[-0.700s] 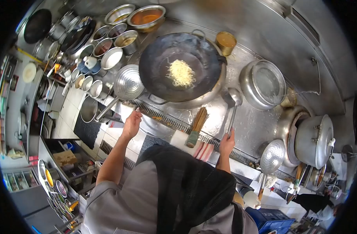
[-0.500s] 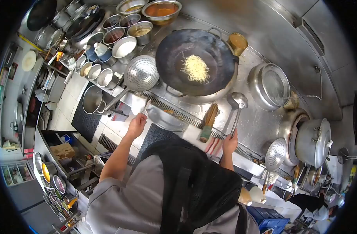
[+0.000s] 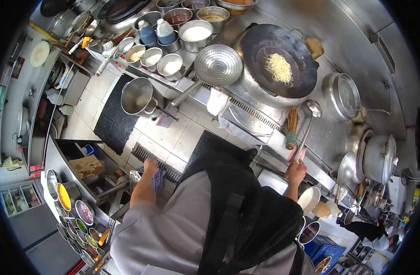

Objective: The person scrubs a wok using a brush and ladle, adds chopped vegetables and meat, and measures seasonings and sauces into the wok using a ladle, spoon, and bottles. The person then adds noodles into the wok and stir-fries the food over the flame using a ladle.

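Observation:
My right hand (image 3: 296, 172) is closed around the end of a long steel ladle (image 3: 308, 123). The ladle's bowl rests on the steel counter, just right of the black wok (image 3: 265, 41). A small heap of yellow noodles (image 3: 278, 68) lies in the wok. My left hand (image 3: 150, 166) is lowered over the tiled floor near a low shelf, with a blue patterned object (image 3: 159, 179) right beside it. Whether the hand grips that object is unclear. A black apron covers my front.
A round perforated strainer (image 3: 218, 65) lies left of the wok, above a steel pot (image 3: 139, 97). Seasoning bowls (image 3: 171, 64) line the far counter. A bamboo brush (image 3: 291, 129), a lidded bowl (image 3: 342, 96) and a lidded pot (image 3: 379, 158) stand right. Ingredient bowls (image 3: 72, 206) fill the low shelf.
I have drawn back from the stove. My left hand dropped from the counter edge down toward the low shelf. My right hand kept hold of the ladle handle.

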`<state>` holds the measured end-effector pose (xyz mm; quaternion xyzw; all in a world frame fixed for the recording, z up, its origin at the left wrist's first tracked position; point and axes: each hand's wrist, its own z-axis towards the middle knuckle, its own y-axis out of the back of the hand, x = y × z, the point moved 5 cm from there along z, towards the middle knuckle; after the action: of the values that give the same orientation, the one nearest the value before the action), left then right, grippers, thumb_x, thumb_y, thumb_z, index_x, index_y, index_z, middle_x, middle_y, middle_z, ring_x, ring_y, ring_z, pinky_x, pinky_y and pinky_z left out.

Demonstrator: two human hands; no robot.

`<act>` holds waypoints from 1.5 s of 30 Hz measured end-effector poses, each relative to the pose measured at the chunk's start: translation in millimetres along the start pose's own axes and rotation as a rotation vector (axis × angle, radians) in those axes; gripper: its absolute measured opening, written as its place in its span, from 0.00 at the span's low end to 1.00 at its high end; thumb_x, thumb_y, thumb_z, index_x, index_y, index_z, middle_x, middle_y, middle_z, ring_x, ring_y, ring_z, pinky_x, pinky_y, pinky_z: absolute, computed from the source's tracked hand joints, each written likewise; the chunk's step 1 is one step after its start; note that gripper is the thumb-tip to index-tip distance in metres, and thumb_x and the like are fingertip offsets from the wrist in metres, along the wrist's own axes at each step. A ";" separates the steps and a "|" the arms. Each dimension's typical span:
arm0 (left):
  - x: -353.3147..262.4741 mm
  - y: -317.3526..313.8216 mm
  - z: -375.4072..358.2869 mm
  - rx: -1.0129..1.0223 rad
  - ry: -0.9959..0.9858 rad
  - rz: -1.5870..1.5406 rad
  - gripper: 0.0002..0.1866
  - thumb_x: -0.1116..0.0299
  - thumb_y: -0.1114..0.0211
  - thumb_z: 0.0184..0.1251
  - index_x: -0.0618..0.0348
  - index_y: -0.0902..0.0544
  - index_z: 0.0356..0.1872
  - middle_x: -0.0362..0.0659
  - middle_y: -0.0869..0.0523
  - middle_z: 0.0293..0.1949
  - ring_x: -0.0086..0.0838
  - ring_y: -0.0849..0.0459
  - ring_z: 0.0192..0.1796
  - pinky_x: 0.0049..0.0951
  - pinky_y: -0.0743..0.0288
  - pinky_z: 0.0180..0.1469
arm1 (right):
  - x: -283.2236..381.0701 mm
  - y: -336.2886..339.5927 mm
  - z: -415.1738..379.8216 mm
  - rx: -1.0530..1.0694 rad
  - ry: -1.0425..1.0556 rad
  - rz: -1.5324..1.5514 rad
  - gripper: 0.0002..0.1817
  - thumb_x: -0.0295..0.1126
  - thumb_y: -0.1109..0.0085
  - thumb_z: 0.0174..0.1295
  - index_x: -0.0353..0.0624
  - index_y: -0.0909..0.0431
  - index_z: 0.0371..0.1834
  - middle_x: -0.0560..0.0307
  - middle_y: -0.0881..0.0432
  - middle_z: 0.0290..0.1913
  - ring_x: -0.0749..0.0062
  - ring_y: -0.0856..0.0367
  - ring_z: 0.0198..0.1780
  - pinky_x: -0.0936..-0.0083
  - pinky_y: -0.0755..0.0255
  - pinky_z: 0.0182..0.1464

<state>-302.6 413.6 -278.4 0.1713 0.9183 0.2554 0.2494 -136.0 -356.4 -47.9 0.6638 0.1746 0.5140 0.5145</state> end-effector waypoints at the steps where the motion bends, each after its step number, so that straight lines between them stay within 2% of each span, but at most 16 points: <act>1: 9.6 4.8 -13.7 -0.122 0.159 -0.403 0.12 0.59 0.33 0.66 0.54 0.10 0.42 0.44 0.10 0.37 0.32 0.13 0.34 0.35 0.21 0.32 | 2.2 2.4 -16.8 0.006 -0.028 -0.015 0.19 0.35 0.39 0.68 0.37 0.16 0.58 0.33 0.17 0.47 0.42 0.16 0.47 0.54 0.21 0.52; 3: 3.5 10.6 -24.0 -0.156 0.170 -0.584 0.12 0.71 0.42 0.70 0.62 0.17 0.48 0.50 0.14 0.32 0.31 0.19 0.24 0.31 0.26 0.21 | 13.0 2.4 -53.1 -0.014 0.027 -0.086 0.19 0.35 0.39 0.68 0.37 0.16 0.58 0.33 0.18 0.48 0.41 0.16 0.47 0.54 0.21 0.52; 8: -46.0 -8.4 4.0 -0.147 -0.104 -0.490 0.11 0.68 0.38 0.70 0.63 0.18 0.48 0.50 0.15 0.28 0.32 0.18 0.22 0.33 0.25 0.21 | 17.9 -12.2 -117.7 0.103 0.041 0.009 0.19 0.32 0.37 0.66 0.39 0.18 0.59 0.32 0.24 0.57 0.43 0.17 0.51 0.57 0.18 0.54; 19: -167.9 -41.4 -24.1 0.214 -0.405 -0.358 0.22 0.75 0.34 0.61 0.66 0.24 0.58 0.52 0.10 0.35 0.35 0.09 0.36 0.32 0.16 0.42 | -35.9 -24.8 -220.3 0.362 0.069 -0.097 0.23 0.34 0.33 0.63 0.40 0.18 0.61 0.31 0.24 0.58 0.45 0.15 0.51 0.61 0.16 0.54; 22: -194.2 -60.0 -49.9 0.372 -0.436 -0.497 0.25 0.74 0.33 0.62 0.66 0.26 0.60 0.52 0.11 0.39 0.37 0.07 0.40 0.32 0.16 0.43 | -27.4 -29.8 -229.4 0.349 -0.016 0.078 0.23 0.37 0.30 0.60 0.44 0.14 0.58 0.35 0.20 0.57 0.47 0.16 0.54 0.60 0.19 0.56; 23: -205.3 -68.2 -61.9 0.441 -0.448 -0.550 0.24 0.74 0.32 0.65 0.67 0.26 0.61 0.52 0.12 0.42 0.39 0.07 0.41 0.33 0.16 0.45 | -14.4 -29.8 -227.8 0.416 -0.041 0.080 0.28 0.35 0.29 0.60 0.44 0.18 0.65 0.37 0.22 0.61 0.50 0.16 0.55 0.62 0.17 0.53; 26: -261.0 -77.5 -143.8 0.728 -0.502 -0.841 0.20 0.76 0.33 0.71 0.67 0.27 0.61 0.53 0.15 0.49 0.43 0.07 0.47 0.35 0.13 0.49 | 31.1 -26.9 -218.1 0.398 0.307 0.092 0.33 0.35 0.26 0.60 0.43 0.24 0.70 0.41 0.24 0.63 0.55 0.17 0.55 0.64 0.17 0.52; 29: -325.9 -84.4 -238.7 0.979 -0.605 -0.937 0.18 0.75 0.36 0.75 0.61 0.25 0.63 0.52 0.14 0.50 0.39 0.08 0.43 0.32 0.13 0.46 | 105.3 -2.6 -218.2 0.617 0.257 0.327 0.38 0.37 0.27 0.64 0.46 0.32 0.77 0.41 0.27 0.65 0.57 0.19 0.59 0.65 0.20 0.60; 33: -384.5 -117.5 -344.7 1.358 -0.673 -0.886 0.15 0.68 0.40 0.79 0.58 0.23 0.63 0.50 0.12 0.49 0.30 0.17 0.28 0.25 0.19 0.35 | 143.6 -14.7 -241.8 1.037 0.183 1.116 0.37 0.32 0.33 0.71 0.48 0.39 0.81 0.47 0.31 0.71 0.53 0.22 0.65 0.56 0.25 0.68; 34: -393.3 -130.8 -368.3 1.448 -0.648 -0.870 0.15 0.66 0.41 0.80 0.58 0.22 0.62 0.50 0.12 0.48 0.28 0.18 0.28 0.24 0.21 0.34 | 157.2 -8.0 -249.0 0.994 0.100 1.367 0.34 0.34 0.34 0.72 0.47 0.37 0.79 0.49 0.29 0.69 0.54 0.23 0.67 0.57 0.26 0.69; 36: -402.6 -160.8 -405.6 1.446 -0.519 -0.987 0.15 0.65 0.41 0.80 0.58 0.22 0.61 0.51 0.12 0.47 0.27 0.17 0.30 0.23 0.23 0.34 | 200.0 29.4 -259.6 0.855 -0.076 1.849 0.30 0.36 0.36 0.73 0.47 0.34 0.75 0.55 0.26 0.66 0.56 0.25 0.70 0.59 0.28 0.70; 37: -402.5 -176.9 -417.6 1.447 -0.454 -1.042 0.15 0.64 0.41 0.80 0.58 0.22 0.60 0.51 0.12 0.46 0.26 0.17 0.32 0.22 0.24 0.33 | 205.2 47.7 -254.7 0.846 0.103 1.814 0.24 0.44 0.44 0.78 0.48 0.32 0.71 0.54 0.25 0.65 0.52 0.26 0.69 0.52 0.30 0.72; 40: -403.1 -203.3 -432.5 1.219 -0.624 -1.061 0.14 0.62 0.41 0.80 0.59 0.22 0.57 0.50 0.13 0.41 0.27 0.15 0.37 0.24 0.22 0.37 | 169.6 44.1 -242.7 0.688 -0.063 1.816 0.24 0.48 0.49 0.80 0.50 0.32 0.72 0.53 0.24 0.64 0.53 0.22 0.64 0.55 0.26 0.68; 41: -402.8 -197.2 -447.6 1.117 -0.745 -0.939 0.13 0.66 0.41 0.79 0.60 0.26 0.57 0.49 0.15 0.42 0.30 0.14 0.41 0.27 0.20 0.42 | 100.3 -29.4 -232.4 0.572 -0.285 1.741 0.44 0.61 0.48 0.75 0.53 0.50 0.86 0.50 0.29 0.74 0.58 0.27 0.71 0.69 0.28 0.69; 44: -391.3 -210.1 -478.9 0.779 -1.140 -0.822 0.19 0.68 0.38 0.76 0.60 0.30 0.63 0.49 0.17 0.49 0.31 0.12 0.43 0.28 0.18 0.47 | 90.2 -0.2 -228.9 0.691 -0.066 1.961 0.37 0.58 0.49 0.77 0.49 0.42 0.79 0.49 0.25 0.68 0.58 0.22 0.64 0.65 0.25 0.65; 45: -384.9 -209.5 -485.2 0.642 -1.291 -0.623 0.34 0.69 0.34 0.72 0.62 0.40 0.74 0.56 0.24 0.64 0.42 0.14 0.57 0.39 0.21 0.61 | 89.3 13.1 -229.2 0.731 0.013 2.026 0.34 0.57 0.49 0.78 0.47 0.39 0.77 0.49 0.24 0.66 0.58 0.21 0.62 0.64 0.24 0.64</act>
<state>-292.1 -112.6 109.7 0.0841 0.6261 -0.2541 0.7323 -300.8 -178.4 -5.0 0.6103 -0.3107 0.6210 -0.3813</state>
